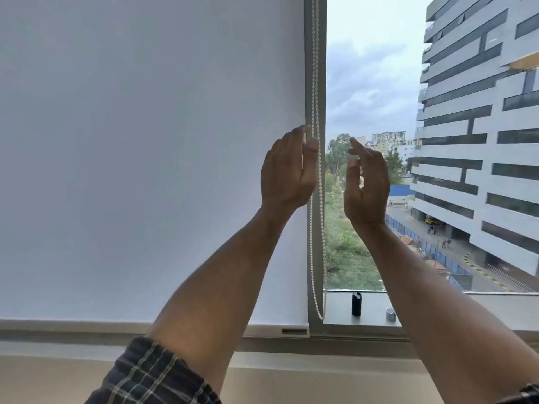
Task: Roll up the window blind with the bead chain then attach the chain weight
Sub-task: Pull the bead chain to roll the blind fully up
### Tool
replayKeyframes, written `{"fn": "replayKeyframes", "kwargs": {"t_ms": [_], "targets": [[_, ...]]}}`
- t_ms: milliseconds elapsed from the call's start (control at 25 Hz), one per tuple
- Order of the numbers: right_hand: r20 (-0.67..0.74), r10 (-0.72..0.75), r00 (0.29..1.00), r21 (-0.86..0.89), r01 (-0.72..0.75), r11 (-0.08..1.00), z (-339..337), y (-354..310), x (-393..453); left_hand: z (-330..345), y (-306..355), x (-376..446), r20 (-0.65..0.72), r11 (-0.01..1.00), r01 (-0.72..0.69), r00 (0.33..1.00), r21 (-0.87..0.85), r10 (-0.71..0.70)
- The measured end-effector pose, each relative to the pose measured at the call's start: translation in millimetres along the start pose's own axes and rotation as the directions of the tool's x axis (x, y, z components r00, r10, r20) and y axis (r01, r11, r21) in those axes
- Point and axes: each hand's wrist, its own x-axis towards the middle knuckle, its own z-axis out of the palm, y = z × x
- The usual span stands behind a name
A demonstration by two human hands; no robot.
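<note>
A white roller blind (pixel 145 156) covers the left window pane down to its bottom bar (pixel 274 329) near the sill. A white bead chain (pixel 315 83) hangs as a loop along the grey frame, its lower end (pixel 320 314) dangling just above the sill. My left hand (pixel 287 173) is raised at the chain, fingers half curled, thumb and fingertips touching the strands. My right hand (pixel 366 185) hovers to the right of the chain, fingers apart, holding nothing. A small black chain weight (pixel 356 304) stands upright on the sill.
A small grey metal piece (pixel 390 314) lies on the sill (pixel 437 313) right of the black weight. The right pane is uncovered glass showing buildings and trees outside. A pale wall ledge (pixel 291 374) runs below the window.
</note>
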Motion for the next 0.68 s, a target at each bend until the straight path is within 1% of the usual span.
{"fn": "replayKeyframes", "kwargs": {"t_ms": [40, 120, 160, 280, 320, 400, 480, 560, 680], "targets": [[-0.024, 0.007, 1.0, 0.027, -0.007, 1.0, 3.9, 1.8, 1.4, 2.6, 4.0, -1.0, -0.013, 0.997, 0.035, 0.999, -0.072, -0.036], [-0.057, 0.041, 0.998, 0.054, -0.038, 0.998, 7.3, -2.4, 5.6, 8.1, 12.0, -3.3, 0.01, 0.988, 0.073, 0.997, -0.14, -0.072], [-0.066, 0.071, 0.995, 0.058, -0.067, 0.996, 9.4, -9.7, 10.0, 10.0, 19.9, -3.5, 0.031, 0.988, 0.08, 0.997, -0.129, -0.076], [-0.081, 0.186, 0.979, 0.201, -0.167, 0.965, 11.0, -14.2, 17.3, 20.3, 23.7, -8.0, 0.07, 0.974, 0.118, 0.992, -0.193, -0.107], [-0.051, 0.253, 0.966, 0.275, -0.23, 0.934, 10.8, -17.2, 19.6, 21.8, 25.2, -10.0, 0.073, 0.968, 0.146, 0.988, -0.203, -0.134], [0.041, 0.336, 0.941, 0.399, -0.324, 0.858, 14.0, -27.0, 27.0, 25.5, 30.5, -13.3, 0.079, 0.952, 0.203, 0.979, -0.23, -0.189], [0.145, 0.385, 0.911, 0.446, -0.408, 0.797, 17.6, -36.2, 34.1, 28.1, 33.9, -17.8, 0.078, 0.928, 0.264, 0.965, -0.263, -0.252], [0.267, 0.465, 0.844, 0.502, -0.534, 0.681, 19.4, -42.7, 41.9, 31.5, 32.7, -26.5, 0.083, 0.904, 0.308, 0.951, -0.296, -0.297], [0.437, 0.549, 0.712, 0.537, -0.696, 0.476, 15.0, -50.6, 52.9, 34.0, 30.1, -40.9, 0.031, 0.889, 0.308, 0.948, -0.339, -0.317]]}}
